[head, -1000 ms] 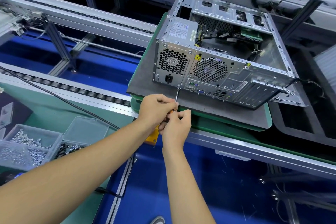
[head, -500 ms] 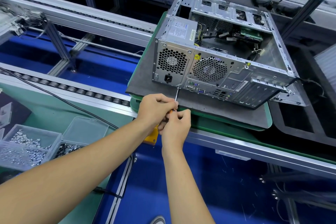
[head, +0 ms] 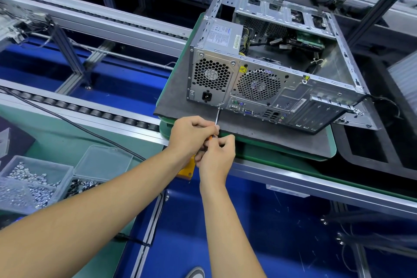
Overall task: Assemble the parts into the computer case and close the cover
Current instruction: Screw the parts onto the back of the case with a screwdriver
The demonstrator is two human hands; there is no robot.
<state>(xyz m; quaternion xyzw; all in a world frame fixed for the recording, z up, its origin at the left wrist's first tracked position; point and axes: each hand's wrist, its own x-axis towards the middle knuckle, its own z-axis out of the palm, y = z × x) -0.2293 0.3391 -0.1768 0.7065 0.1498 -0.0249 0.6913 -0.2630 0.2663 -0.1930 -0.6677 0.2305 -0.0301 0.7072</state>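
Note:
An open silver computer case (head: 277, 88) lies on its side on a dark foam mat (head: 248, 131), rear panel toward me, the cover off. The power supply (head: 222, 35) sits in its upper left corner. A screwdriver (head: 217, 117) with an orange handle points up at the lower right corner of the power supply's rear plate. My left hand (head: 191, 135) grips the handle from the left. My right hand (head: 216, 153) pinches the handle just below it; most of the handle is hidden by both hands.
The mat rests on a green pallet (head: 293, 153) on a roller conveyor (head: 79, 108). Clear bins of screws (head: 33, 180) stand at the lower left on a green bench, with a black cable (head: 67, 119) running across. A black foam tray (head: 372, 153) lies right of the pallet.
Both hands stay on the screwdriver at the same screw; only small finger shifts show. The case has not moved.

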